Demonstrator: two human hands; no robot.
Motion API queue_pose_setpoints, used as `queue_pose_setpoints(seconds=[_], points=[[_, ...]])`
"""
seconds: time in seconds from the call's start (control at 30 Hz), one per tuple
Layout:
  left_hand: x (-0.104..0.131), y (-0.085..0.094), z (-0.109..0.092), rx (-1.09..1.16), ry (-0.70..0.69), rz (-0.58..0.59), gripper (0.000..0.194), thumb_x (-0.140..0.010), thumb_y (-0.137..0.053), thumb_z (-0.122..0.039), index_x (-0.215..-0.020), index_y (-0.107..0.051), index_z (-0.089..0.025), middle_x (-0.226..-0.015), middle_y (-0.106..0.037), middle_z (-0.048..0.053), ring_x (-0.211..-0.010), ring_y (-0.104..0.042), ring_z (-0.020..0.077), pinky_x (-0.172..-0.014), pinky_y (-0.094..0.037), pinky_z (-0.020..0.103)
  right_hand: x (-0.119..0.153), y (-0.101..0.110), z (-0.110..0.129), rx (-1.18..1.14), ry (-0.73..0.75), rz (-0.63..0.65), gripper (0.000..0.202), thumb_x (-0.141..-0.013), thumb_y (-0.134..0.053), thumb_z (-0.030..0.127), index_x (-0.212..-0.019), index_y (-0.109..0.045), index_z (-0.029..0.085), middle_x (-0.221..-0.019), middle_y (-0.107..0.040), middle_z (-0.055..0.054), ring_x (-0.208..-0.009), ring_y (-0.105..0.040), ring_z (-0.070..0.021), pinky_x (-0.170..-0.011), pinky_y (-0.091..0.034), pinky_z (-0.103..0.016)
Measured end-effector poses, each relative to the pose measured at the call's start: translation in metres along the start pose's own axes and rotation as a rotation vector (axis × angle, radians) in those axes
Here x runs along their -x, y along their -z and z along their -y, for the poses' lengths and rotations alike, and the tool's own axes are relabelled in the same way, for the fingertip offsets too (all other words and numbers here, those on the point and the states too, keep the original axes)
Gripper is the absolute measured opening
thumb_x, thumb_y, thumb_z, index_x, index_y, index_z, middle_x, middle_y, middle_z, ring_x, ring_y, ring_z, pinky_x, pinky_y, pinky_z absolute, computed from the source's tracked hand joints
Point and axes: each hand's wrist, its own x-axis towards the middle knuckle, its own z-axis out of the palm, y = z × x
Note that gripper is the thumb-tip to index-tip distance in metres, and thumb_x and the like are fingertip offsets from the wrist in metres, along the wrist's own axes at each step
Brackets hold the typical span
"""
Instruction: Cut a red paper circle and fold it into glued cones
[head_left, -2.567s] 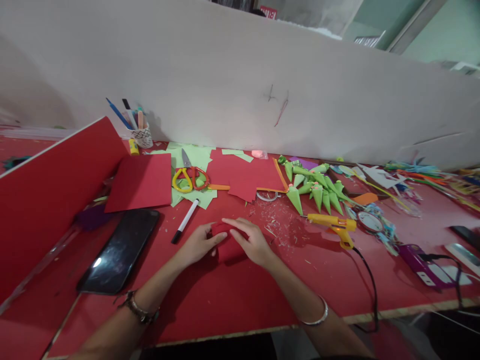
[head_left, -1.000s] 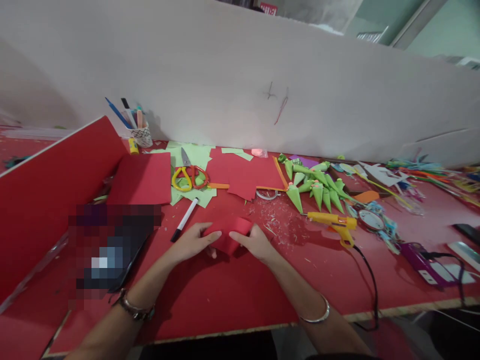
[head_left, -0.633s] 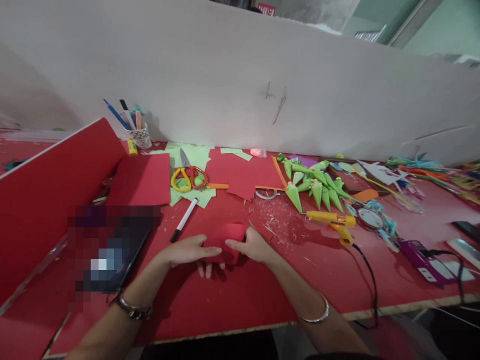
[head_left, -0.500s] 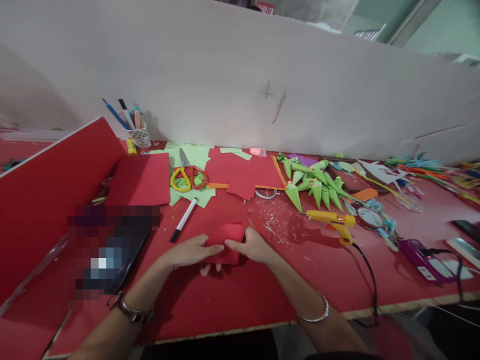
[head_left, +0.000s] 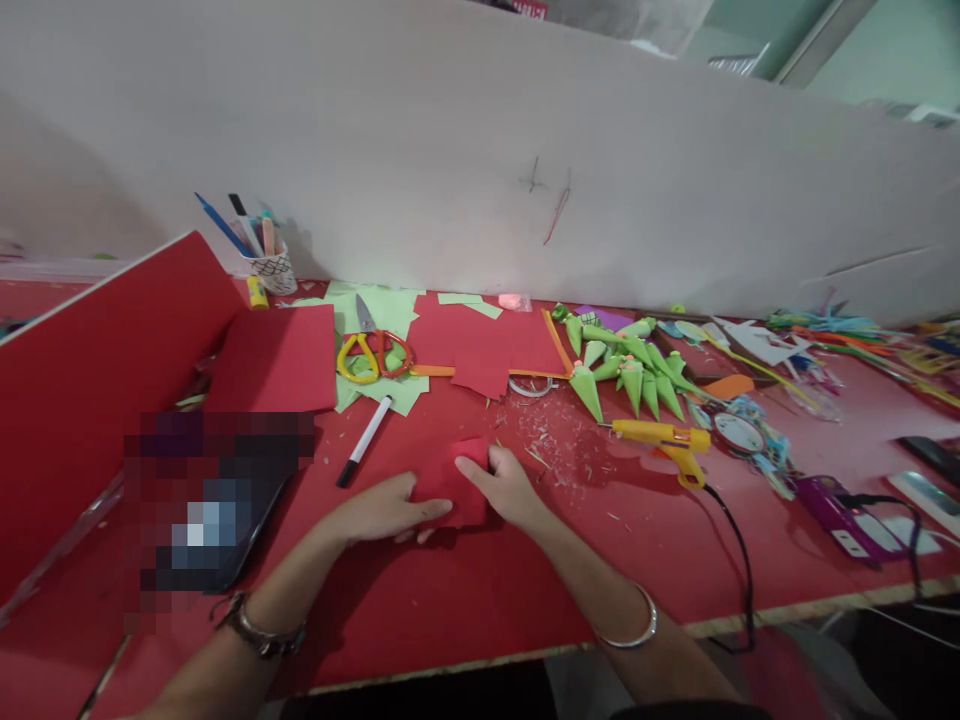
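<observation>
Red paper [head_left: 469, 500], apparently folded, plain-faced; left grip [head_left: 391, 508] and right grip [head_left: 510, 487] pinching it.

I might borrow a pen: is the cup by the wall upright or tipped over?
Upright: the patterned cup has its mouth at the top, with pens sticking up from it.

Matt red paper [head_left: 463, 495], glossy dark phone [head_left: 259, 530]
</observation>
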Motion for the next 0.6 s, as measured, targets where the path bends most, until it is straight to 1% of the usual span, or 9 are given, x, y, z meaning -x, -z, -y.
queue_pose_setpoints(seconds=[0.1, 0.2, 0.23, 0.33, 0.43, 0.6], points=[[-0.0018, -0.0012, 0.0022, 0.031, -0.006, 0.029, 0.050, -0.079, -0.042, -0.054, -0.058, -0.062, -0.014, -0.041, -0.042, -0.004, -0.037, -0.034, 0.0067, -0.040, -0.025, 0.021, -0.0004, 0.0005, 0.0010, -0.012, 0.001, -0.014, 0.034, -0.075, -0.050, 0.049, -0.067, -0.054, 0.016, -0.061, -0.054, 0.000, -0.053, -0.046, -0.0115, -0.050, -0.037, -0.024], [-0.0023, -0.0014, 0.0018, 0.076, -0.039, 0.078, 0.046, -0.081, -0.042, -0.052, -0.074, -0.068, -0.014, -0.046, -0.043, -0.004, -0.040, -0.034, 0.0062, -0.040, -0.026, 0.019, -0.0017, 0.0024, 0.0023, -0.008, 0.020, -0.059, 0.042, -0.075, -0.045, 0.056, -0.058, -0.046, 0.017, -0.054, -0.045, 0.003, -0.050, -0.040, -0.0101, -0.048, -0.033, -0.023], [-0.0022, -0.0014, 0.0010, 0.081, -0.042, 0.086, 0.045, -0.081, -0.042, -0.051, -0.075, -0.068, -0.014, -0.047, -0.043, -0.004, -0.040, -0.035, 0.0061, -0.040, -0.026, 0.019, -0.0022, 0.0030, 0.0026, -0.006, 0.027, -0.075, 0.044, -0.075, -0.044, 0.058, -0.056, -0.044, 0.018, -0.053, -0.042, 0.003, -0.050, -0.038, -0.0099, -0.048, -0.032, -0.023], [-0.0012, -0.0015, -0.0019, 0.065, -0.008, 0.060, 0.046, -0.080, -0.043, -0.052, -0.063, -0.062, -0.014, -0.046, -0.043, -0.004, -0.040, -0.036, 0.0061, -0.041, -0.028, 0.019, -0.0033, 0.0038, 0.0023, 0.004, 0.040, -0.105, 0.046, -0.075, -0.043, 0.060, -0.055, -0.040, 0.019, -0.053, -0.039, 0.004, -0.051, -0.035, -0.0095, -0.047, -0.030, -0.023], [-0.0003, -0.0021, -0.0036, 0.017, 0.042, 0.004, 0.048, -0.076, -0.046, -0.055, -0.049, -0.050, -0.016, -0.042, -0.043, -0.004, -0.038, -0.036, 0.0064, -0.039, -0.025, 0.020, -0.0038, 0.0034, 0.0007, 0.014, 0.047, -0.123, 0.047, -0.074, -0.044, 0.061, -0.054, -0.038, 0.019, -0.052, -0.036, 0.004, -0.050, -0.033, -0.0092, -0.047, -0.029, -0.023], [-0.0006, -0.0028, -0.0031, 0.002, 0.007, -0.022, 0.052, -0.077, -0.044, -0.056, -0.043, -0.042, -0.017, -0.040, -0.040, -0.004, -0.034, -0.030, 0.0057, -0.036, -0.020, 0.021, -0.0024, 0.0025, 0.0012, 0.011, 0.022, -0.100, 0.049, -0.074, -0.040, 0.065, -0.056, -0.043, 0.019, -0.052, -0.042, 0.003, -0.049, -0.038, -0.0103, -0.047, -0.032, -0.023]])
